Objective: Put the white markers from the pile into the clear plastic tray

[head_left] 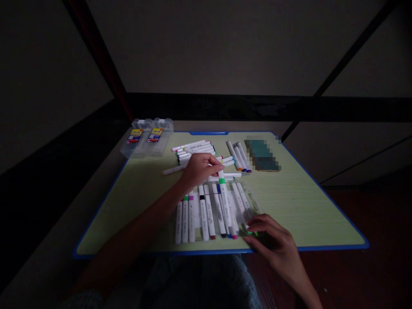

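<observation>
My left hand (200, 170) is closed in a pinch on the top of a white marker with a green band (224, 195), which slants down into a row of markers. That row of white markers (206, 214) with coloured caps lies side by side near the table's front edge. My right hand (273, 240) rests at the right end of the row, fingers curled over a clear plastic sleeve (249, 206) and the marker ends there. A loose heap of markers (196, 152) lies behind my left hand.
The low table (305, 206) has a pale green top and a blue rim. Two clear plastic cases (148, 137) with yellow labels stand at its back left corner. More markers (240, 156) and a dark flat object (262, 155) lie at the back right. Dark surroundings.
</observation>
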`<action>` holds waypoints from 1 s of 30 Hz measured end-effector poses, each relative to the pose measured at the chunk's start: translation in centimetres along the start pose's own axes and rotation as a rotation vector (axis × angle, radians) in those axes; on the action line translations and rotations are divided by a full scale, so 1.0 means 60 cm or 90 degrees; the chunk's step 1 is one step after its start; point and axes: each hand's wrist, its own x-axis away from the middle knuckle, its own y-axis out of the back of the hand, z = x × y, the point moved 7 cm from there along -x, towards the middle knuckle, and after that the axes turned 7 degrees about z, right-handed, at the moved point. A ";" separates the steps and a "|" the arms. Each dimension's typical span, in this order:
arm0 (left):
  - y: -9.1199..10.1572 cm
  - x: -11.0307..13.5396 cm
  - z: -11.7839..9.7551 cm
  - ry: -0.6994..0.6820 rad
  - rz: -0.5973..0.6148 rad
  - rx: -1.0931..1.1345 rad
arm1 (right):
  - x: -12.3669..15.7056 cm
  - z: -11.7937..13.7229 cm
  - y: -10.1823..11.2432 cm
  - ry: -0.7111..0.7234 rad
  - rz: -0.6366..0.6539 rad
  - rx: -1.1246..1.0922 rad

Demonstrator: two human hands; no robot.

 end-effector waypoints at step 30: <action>0.070 0.046 0.088 0.129 0.130 -0.036 | 0.002 0.169 -0.102 0.220 0.075 0.121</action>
